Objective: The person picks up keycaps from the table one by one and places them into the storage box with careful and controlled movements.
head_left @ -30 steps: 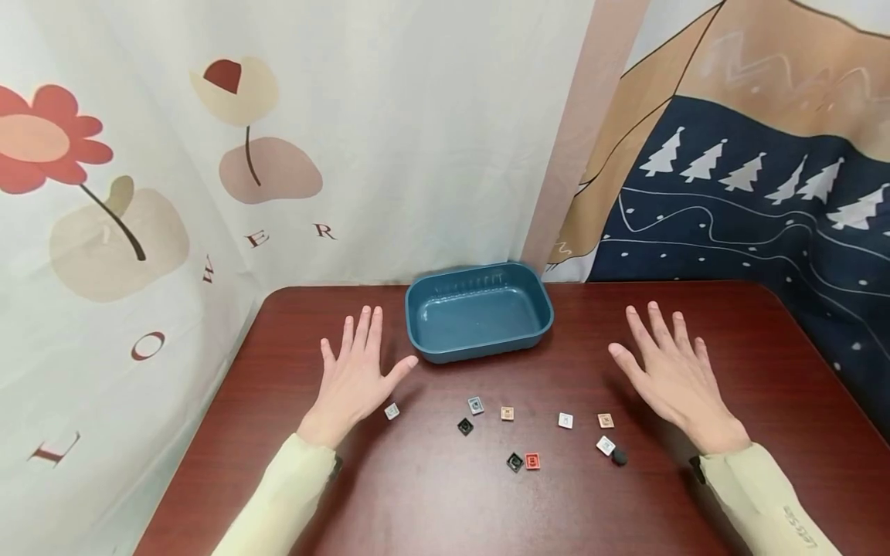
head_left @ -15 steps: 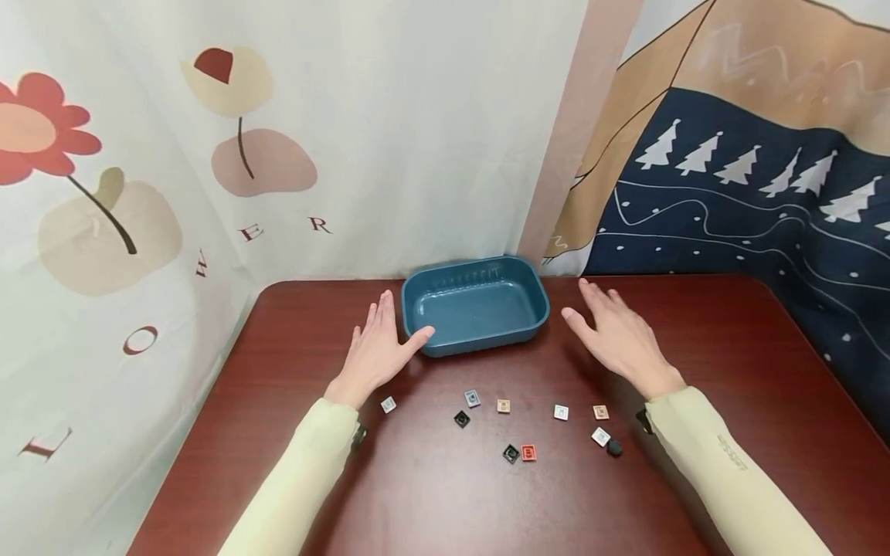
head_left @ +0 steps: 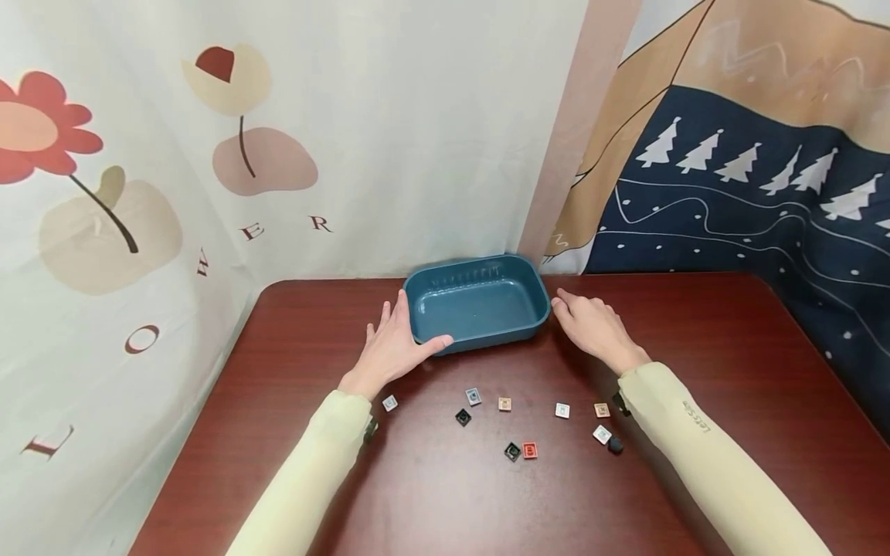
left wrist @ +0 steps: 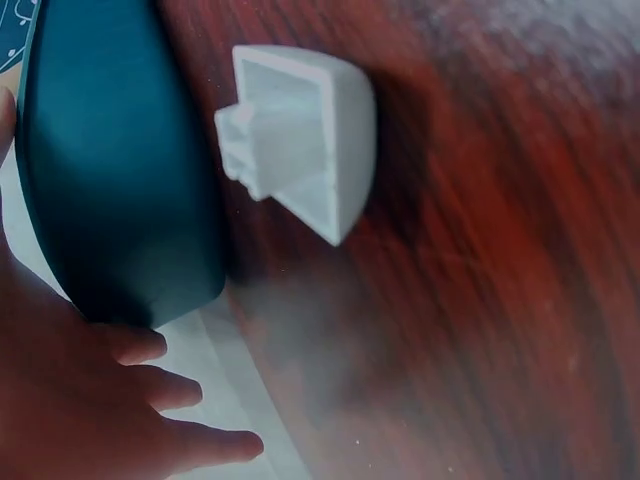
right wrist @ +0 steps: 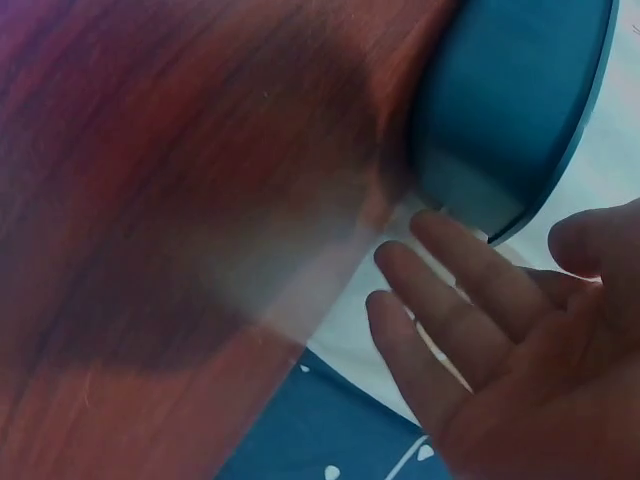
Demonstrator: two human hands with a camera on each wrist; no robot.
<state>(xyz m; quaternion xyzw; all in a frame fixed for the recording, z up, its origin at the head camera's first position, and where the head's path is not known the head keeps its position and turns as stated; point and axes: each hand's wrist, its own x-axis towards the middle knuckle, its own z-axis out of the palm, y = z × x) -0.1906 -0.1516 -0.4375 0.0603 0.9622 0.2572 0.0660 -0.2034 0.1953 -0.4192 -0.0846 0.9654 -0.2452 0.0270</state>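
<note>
Head view: red keycap unmoved, well short of table's far edge. Left hand, fingers spread, and right hand, fingers slightly bent, now flank blue bin along that edge. Looks bracketed, ungripped; hands empty, contact unclear.

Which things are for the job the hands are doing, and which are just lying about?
Probably for the job:
blue bin
left hand and right hand, at its two ends

Probably just around:
red cap and other small caps, loose on the table, untouched, though they may matter
printed cloth behind
</note>
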